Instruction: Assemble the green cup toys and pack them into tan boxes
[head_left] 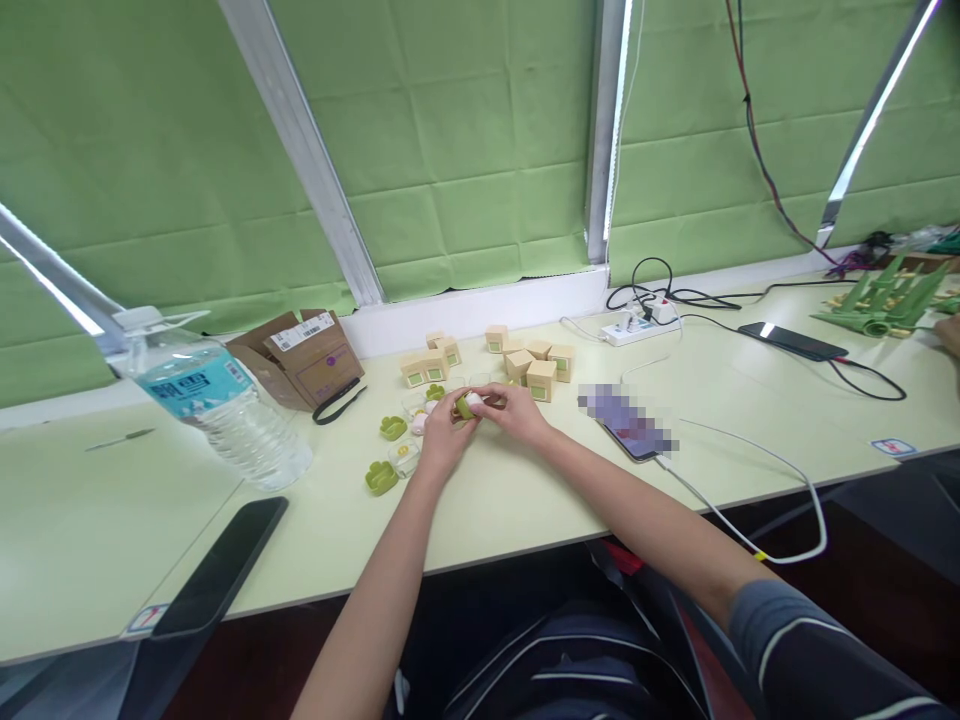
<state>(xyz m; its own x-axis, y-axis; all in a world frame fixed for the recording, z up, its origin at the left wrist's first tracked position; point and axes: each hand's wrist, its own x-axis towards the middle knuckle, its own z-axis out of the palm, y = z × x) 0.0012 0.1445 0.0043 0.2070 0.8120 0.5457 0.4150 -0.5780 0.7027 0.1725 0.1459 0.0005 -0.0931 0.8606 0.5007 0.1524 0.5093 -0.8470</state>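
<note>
My left hand (445, 432) is closed around a small green cup (464, 407) above the table. With its fingertips, my right hand (516, 411) pinches a small whitish piece (473, 399) at the cup's opening; its exact kind is too small to tell. Beside my left hand lie green flower-shaped cups, one nearer me (382, 477) and another farther back (392, 428). A clear container with a yellow centre (404, 457) and a pinkish round piece (418, 424) are close by. Small tan boxes with green windows, one of them at the front (541, 381), stand beyond my hands.
A large water bottle (225, 405) leans at the left by an open cardboard box (300, 362). Phones lie left (221, 565), right (630, 425) and far right (791, 341). A white cable (814, 500) loops over the table edge from the phone. A power strip (639, 326) sits behind.
</note>
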